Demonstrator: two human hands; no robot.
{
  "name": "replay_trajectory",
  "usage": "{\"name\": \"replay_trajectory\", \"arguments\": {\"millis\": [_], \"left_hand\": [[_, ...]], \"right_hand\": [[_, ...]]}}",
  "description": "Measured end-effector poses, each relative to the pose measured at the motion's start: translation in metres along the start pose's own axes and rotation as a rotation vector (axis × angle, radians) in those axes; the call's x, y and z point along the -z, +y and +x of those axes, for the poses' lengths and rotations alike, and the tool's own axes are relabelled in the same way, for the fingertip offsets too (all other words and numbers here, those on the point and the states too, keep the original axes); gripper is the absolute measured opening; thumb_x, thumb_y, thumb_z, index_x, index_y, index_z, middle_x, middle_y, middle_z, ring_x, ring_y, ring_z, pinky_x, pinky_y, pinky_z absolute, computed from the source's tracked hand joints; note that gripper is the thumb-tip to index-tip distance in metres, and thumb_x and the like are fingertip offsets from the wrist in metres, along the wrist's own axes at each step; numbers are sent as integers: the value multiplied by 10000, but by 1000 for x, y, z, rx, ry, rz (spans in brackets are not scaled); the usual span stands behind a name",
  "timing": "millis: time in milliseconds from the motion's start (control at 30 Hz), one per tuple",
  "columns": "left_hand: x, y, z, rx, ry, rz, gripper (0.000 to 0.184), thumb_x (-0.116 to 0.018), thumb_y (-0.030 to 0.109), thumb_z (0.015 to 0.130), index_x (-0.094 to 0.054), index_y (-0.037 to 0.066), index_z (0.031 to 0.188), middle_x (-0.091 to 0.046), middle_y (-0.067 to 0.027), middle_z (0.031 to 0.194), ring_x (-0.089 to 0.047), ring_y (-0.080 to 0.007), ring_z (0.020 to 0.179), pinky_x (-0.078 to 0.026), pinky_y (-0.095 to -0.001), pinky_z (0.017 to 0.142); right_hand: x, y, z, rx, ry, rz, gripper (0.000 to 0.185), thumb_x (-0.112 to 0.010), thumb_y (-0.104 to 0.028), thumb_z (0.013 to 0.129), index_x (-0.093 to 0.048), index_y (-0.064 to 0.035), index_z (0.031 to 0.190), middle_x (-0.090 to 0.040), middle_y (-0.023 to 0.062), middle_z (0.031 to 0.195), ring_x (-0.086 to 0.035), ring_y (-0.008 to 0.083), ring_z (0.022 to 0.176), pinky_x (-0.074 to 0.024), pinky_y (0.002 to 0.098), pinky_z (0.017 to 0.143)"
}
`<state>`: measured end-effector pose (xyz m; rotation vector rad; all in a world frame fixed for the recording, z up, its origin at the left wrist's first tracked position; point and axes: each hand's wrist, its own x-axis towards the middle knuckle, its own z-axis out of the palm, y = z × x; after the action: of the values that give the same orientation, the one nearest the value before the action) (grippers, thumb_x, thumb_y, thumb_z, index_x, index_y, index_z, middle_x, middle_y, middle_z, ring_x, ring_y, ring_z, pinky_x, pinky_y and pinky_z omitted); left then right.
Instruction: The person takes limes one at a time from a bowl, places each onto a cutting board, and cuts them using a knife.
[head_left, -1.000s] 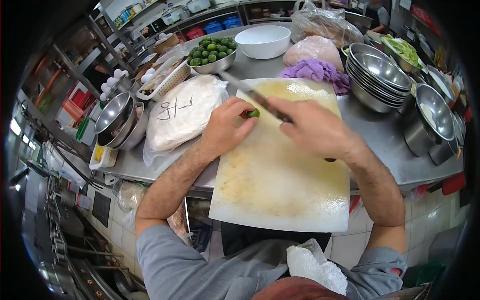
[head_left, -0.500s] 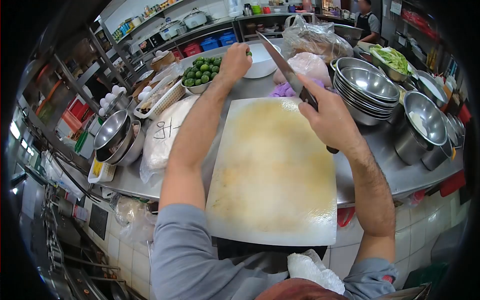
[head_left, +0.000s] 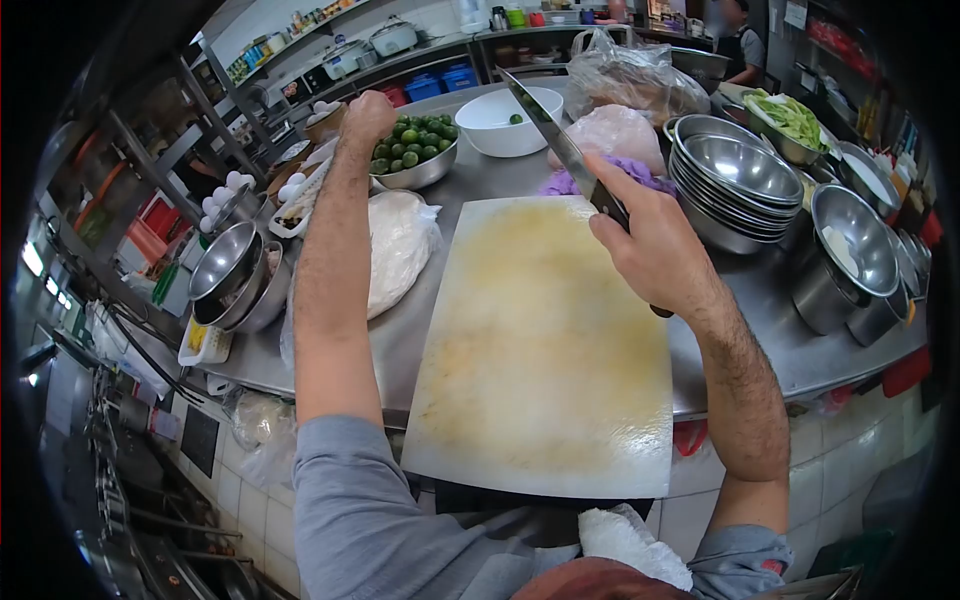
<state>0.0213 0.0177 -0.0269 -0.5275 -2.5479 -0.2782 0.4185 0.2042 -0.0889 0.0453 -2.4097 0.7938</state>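
My right hand [head_left: 655, 235] grips the dark handle of a kitchen knife [head_left: 555, 135], its long blade pointing up and away over the far end of the white cutting board [head_left: 545, 350]. My left hand [head_left: 370, 115] is curled at the far left side of a metal bowl [head_left: 425, 175] heaped with green limes [head_left: 410, 150]. Its fingertips are hidden, so what they hold, if anything, cannot be made out. Right of the limes stands a white bowl [head_left: 490, 135] with one lime [head_left: 516, 119] inside, partly behind the blade.
A plastic-wrapped white bag [head_left: 400, 245] lies left of the board. Purple cloth [head_left: 562, 183] and a pale bagged lump [head_left: 610, 135] lie beyond it. Stacked metal bowls [head_left: 740, 170] and pots [head_left: 825, 295] crowd the right. Eggs [head_left: 225, 195] stand left; a person [head_left: 740, 50] is behind.
My left hand has moved left from the white bowl to the far left of the lime bowl. A lime now shows inside the white bowl. The knife hand stays nearly still.
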Motion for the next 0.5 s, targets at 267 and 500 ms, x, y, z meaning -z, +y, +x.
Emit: {"name": "replay_trajectory", "arguments": {"millis": [267, 500], "left_hand": [[-9, -7, -6, -96, -157, -72, 278, -785, 259, 708, -750, 138, 956, -715, -118, 1006, -679, -295, 968, -540, -403, 862], [-16, -12, -8, -54, -91, -190, 287, -808, 233, 678, -748, 107, 928, -719, -134, 968, -688, -284, 928, -543, -397, 834]], "right_hand": [[-1, -4, 0, -32, -17, 12, 515, -558, -89, 882, -426, 26, 1367, -606, 282, 1171, -561, 428, 1123, -442, 471, 962], [-3, -1, -1, 18, 3, -13, 515, -554, -80, 881, -427, 36, 1366, -597, 273, 1205, -561, 413, 1140, -440, 458, 979]]}}
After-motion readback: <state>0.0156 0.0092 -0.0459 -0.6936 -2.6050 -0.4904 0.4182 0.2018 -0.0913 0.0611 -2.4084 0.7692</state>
